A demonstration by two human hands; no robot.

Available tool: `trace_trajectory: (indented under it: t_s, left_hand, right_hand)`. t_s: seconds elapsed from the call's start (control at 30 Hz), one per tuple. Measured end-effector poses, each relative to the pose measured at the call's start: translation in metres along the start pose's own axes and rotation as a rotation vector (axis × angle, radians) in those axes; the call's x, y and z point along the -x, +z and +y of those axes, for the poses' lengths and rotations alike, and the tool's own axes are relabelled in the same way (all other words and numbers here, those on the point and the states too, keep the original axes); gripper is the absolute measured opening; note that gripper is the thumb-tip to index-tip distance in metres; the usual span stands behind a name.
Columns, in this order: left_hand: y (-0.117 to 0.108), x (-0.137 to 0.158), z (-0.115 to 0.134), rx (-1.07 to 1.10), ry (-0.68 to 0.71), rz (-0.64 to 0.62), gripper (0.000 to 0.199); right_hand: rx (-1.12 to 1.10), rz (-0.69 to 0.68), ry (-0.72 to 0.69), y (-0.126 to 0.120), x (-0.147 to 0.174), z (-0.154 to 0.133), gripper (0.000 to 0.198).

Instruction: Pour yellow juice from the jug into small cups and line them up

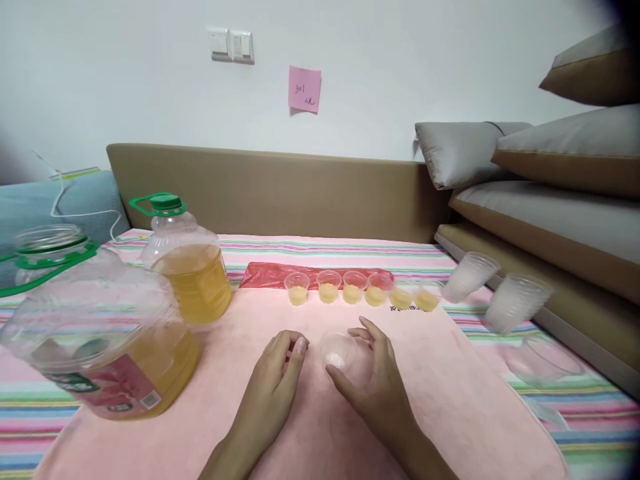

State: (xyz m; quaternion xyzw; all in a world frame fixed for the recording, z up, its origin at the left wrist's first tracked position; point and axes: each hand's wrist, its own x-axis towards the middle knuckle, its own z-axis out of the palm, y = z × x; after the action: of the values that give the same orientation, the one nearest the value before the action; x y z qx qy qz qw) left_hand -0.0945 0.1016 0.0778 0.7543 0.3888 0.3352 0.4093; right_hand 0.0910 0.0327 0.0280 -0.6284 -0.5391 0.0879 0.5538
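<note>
A clear plastic cup [339,352] sits near the middle of the pink mat. My right hand [373,373] curves around the cup's right side, thumb in front and fingers behind, closed on it. To the cup's left is my left hand [277,370], its fingers curled in and its thumb near the index finger; I see nothing in it. Farther back stands a row of several small clear cups [353,288], each with some pale yellow liquid. On the left are an uncapped large jug [120,373] and a second jug [200,280] with a green cap, both holding yellow liquid.
Two leaning stacks of clear cups [517,303] and a loose clear container [545,360] lie at the right. A red plastic bag [265,275] lies behind the row. Stacked cushions [565,207] rise at the right, and a brown headboard [280,193] spans the back.
</note>
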Motion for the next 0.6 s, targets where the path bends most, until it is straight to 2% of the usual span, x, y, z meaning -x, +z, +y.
trace_trajectory:
  t_s: [0.33, 0.47, 0.53, 0.6]
  left_hand:
    - [0.001, 0.001, -0.001, -0.017, -0.010, -0.005, 0.040]
    - [0.000, -0.001, -0.006, -0.113, 0.053, 0.045, 0.045]
    - [-0.001, -0.001, -0.009, -0.162, 0.112, 0.059, 0.047]
    - [-0.003, 0.002, -0.010, -0.187, 0.189, 0.039, 0.047]
  right_hand:
    - [0.020, -0.010, -0.018, 0.001, 0.002, 0.003, 0.077]
    - [0.038, 0.023, -0.092, -0.007, -0.001, 0.003, 0.075]
    - [0.037, 0.088, -0.166, -0.016, -0.002, -0.001, 0.060]
    - [0.047, 0.157, -0.279, -0.028, 0.000, -0.007, 0.030]
